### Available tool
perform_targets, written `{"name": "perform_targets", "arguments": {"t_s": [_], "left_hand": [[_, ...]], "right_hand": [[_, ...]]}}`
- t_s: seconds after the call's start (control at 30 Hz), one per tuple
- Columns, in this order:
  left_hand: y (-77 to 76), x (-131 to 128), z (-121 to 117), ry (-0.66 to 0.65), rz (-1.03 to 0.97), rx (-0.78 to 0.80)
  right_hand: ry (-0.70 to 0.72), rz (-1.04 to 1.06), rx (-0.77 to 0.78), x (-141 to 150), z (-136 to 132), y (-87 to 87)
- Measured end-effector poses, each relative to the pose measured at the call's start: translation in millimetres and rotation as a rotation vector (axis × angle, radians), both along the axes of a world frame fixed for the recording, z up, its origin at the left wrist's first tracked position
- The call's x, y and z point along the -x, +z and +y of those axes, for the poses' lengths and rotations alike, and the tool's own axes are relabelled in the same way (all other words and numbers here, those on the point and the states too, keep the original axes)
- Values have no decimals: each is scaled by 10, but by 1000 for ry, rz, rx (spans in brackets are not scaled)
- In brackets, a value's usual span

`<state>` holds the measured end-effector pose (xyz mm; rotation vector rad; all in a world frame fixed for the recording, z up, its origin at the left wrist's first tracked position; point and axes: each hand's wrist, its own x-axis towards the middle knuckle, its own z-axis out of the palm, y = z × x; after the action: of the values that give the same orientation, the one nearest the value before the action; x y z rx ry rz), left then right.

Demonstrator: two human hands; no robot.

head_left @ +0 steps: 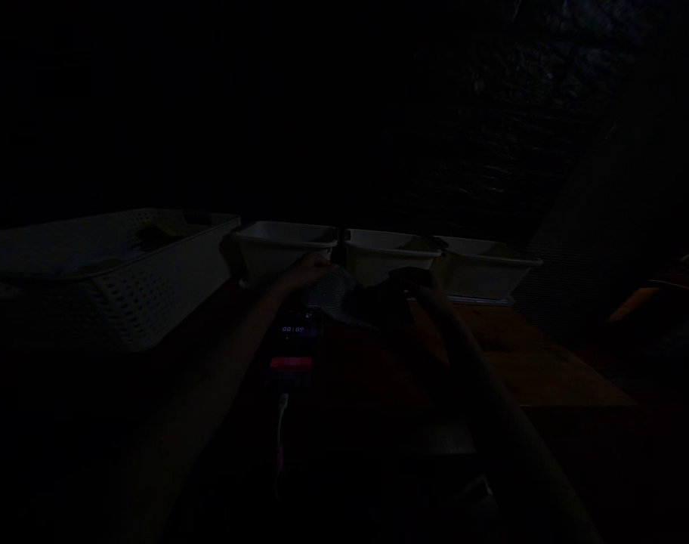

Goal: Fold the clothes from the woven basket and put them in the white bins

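Note:
The scene is very dark. A grey, knit-looking piece of cloth is stretched between my two hands above the wooden table; its right part fades into black and its exact kind cannot be made out. My left hand has its fingers closed on the cloth's upper left edge. On the other side, my right hand is closed at the dark right end of the cloth, its fingertips in shadow. Just below the left hand lies a phone with a lit timer and a red bar on its screen.
A white perforated basket with some dim contents stands at the left. Along the back are a left white bin, a middle bin and a right bin. A white cable runs from the phone toward me.

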<state>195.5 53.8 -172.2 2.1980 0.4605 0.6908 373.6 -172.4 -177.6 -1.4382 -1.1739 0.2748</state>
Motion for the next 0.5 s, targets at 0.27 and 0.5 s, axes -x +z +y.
{"name": "perform_targets", "arguments": {"t_s": [0.27,0.5], "left_hand": [[-22,34,-34,-239,114,37],[-5,99,-63,-185,283,9]], "right_hand": [[-11,-24,33,-10,5,-16],[-7,-41,41,-24,6,-14]]}}
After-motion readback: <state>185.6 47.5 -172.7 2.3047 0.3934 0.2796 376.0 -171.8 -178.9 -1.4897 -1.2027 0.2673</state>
